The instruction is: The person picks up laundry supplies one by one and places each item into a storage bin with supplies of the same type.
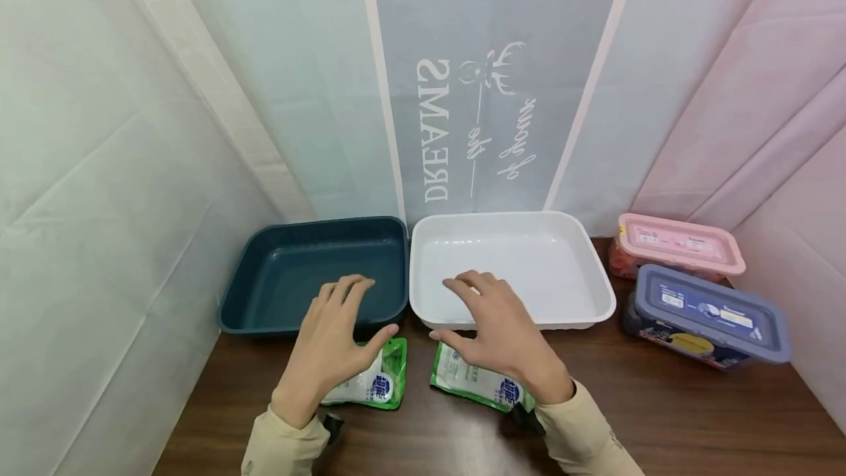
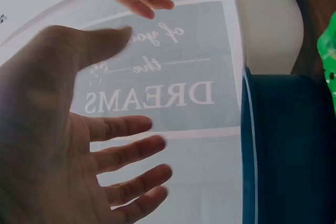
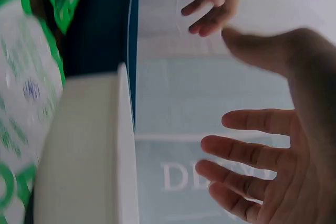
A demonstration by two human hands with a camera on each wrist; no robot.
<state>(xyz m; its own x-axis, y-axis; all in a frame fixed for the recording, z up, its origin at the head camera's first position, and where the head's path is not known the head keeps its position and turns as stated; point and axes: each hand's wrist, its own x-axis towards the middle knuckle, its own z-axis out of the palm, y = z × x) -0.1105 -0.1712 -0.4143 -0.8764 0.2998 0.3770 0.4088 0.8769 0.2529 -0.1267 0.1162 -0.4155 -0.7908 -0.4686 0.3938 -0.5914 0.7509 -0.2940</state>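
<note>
My left hand hovers above a green-and-white packet, overlapping the near edge of the dark teal tray in the head view. Its fingers are spread, with nothing between them. Over a second green-and-white packet is my right hand, thumb apart from the fingers and holding nothing. That hand overlaps the near rim of the white tray. Both packets lie flat on the wooden table, partly hidden by the hands. In the left wrist view the teal tray shows at the right.
At the right stand a pink-lidded box and a blue-lidded box in front of it. The trays sit side by side against a printed curtain. Pale cloth walls rise at both sides of the brown table.
</note>
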